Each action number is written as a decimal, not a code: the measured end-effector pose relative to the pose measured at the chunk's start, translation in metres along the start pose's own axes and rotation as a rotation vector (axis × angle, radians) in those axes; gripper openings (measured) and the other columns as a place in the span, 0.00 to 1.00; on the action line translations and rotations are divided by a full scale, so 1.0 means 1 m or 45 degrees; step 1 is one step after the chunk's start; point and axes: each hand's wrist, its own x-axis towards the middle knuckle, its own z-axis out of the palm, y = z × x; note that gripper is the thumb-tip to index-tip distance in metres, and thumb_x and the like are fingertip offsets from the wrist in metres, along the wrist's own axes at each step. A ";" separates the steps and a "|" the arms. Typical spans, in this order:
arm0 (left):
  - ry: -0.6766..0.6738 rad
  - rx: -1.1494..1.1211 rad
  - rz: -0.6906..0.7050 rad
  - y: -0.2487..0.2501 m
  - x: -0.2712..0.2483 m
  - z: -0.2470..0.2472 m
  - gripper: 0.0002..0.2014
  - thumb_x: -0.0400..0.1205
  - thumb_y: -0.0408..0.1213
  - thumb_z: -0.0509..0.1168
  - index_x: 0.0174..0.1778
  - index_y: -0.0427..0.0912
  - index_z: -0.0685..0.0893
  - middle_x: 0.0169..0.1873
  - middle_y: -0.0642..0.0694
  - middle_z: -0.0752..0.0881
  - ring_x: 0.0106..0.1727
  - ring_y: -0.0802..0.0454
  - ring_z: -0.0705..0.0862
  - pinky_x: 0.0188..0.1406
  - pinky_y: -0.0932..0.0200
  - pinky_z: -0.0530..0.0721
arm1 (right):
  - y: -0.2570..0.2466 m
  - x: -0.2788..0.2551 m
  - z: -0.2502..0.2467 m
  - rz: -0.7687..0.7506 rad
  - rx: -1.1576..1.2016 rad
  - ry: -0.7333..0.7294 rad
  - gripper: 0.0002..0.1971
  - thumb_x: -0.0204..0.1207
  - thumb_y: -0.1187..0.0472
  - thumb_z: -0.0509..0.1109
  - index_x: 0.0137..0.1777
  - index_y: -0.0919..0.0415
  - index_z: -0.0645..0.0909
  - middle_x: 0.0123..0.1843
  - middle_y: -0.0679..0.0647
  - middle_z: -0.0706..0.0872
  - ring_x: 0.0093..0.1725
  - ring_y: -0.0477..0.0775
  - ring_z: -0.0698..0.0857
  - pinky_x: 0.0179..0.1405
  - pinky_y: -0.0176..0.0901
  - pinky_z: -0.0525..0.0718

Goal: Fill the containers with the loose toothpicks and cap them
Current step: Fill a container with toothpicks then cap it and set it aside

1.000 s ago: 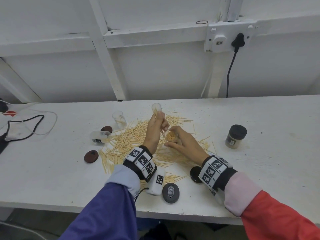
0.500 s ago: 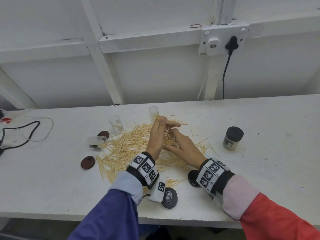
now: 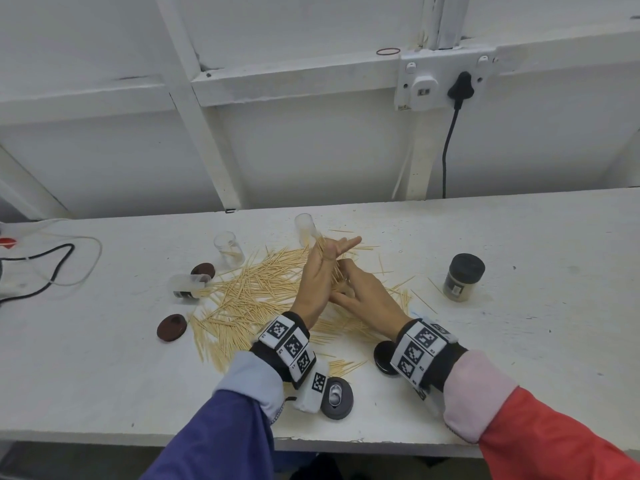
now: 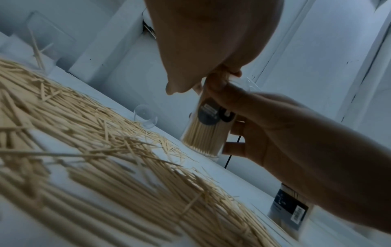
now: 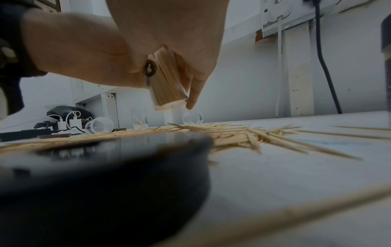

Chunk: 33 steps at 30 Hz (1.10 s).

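Observation:
My right hand (image 3: 363,296) grips a clear container (image 4: 203,133) packed with toothpicks, tilted and held just above the table (image 3: 519,341). Its dark label shows in the right wrist view on the container (image 5: 167,81). My left hand (image 3: 320,271) sits over the container's mouth, thumb pinching a small bundle of toothpicks (image 3: 321,244) while two fingers point out straight. The mouth itself is hidden by the hands. A wide pile of loose toothpicks (image 3: 249,296) lies under and left of both hands.
An upright clear container (image 3: 228,247), one behind my left hand (image 3: 305,228) and one on its side (image 3: 188,285) are nearby. Brown lids (image 3: 203,270) (image 3: 171,327), a black lid (image 3: 384,355), a capped full container (image 3: 463,277), a black disc (image 3: 336,396) and cables (image 3: 41,271) lie around.
My left hand has come down over the container's mouth and two of its fingers have straightened. The open mouth seen a second ago is now covered. The right hand keeps its grip.

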 end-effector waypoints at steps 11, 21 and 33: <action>-0.085 0.039 0.029 -0.008 0.004 -0.008 0.18 0.90 0.48 0.52 0.61 0.44 0.85 0.62 0.63 0.83 0.75 0.60 0.74 0.77 0.55 0.69 | -0.002 0.000 0.000 -0.055 0.039 0.062 0.28 0.77 0.44 0.69 0.73 0.54 0.67 0.57 0.49 0.86 0.52 0.47 0.86 0.52 0.48 0.85; -0.133 -0.054 -0.077 -0.005 0.000 -0.010 0.16 0.87 0.47 0.56 0.44 0.41 0.82 0.70 0.61 0.78 0.76 0.61 0.73 0.64 0.64 0.77 | -0.002 0.001 -0.004 -0.019 0.063 0.091 0.23 0.78 0.47 0.71 0.69 0.54 0.70 0.53 0.45 0.85 0.47 0.40 0.83 0.48 0.43 0.83; -0.131 0.017 -0.050 -0.001 0.003 -0.010 0.15 0.89 0.47 0.54 0.50 0.48 0.85 0.69 0.60 0.80 0.72 0.63 0.76 0.74 0.52 0.72 | 0.000 0.001 0.001 -0.062 0.107 0.072 0.38 0.77 0.42 0.68 0.83 0.46 0.55 0.59 0.57 0.86 0.55 0.54 0.86 0.56 0.55 0.85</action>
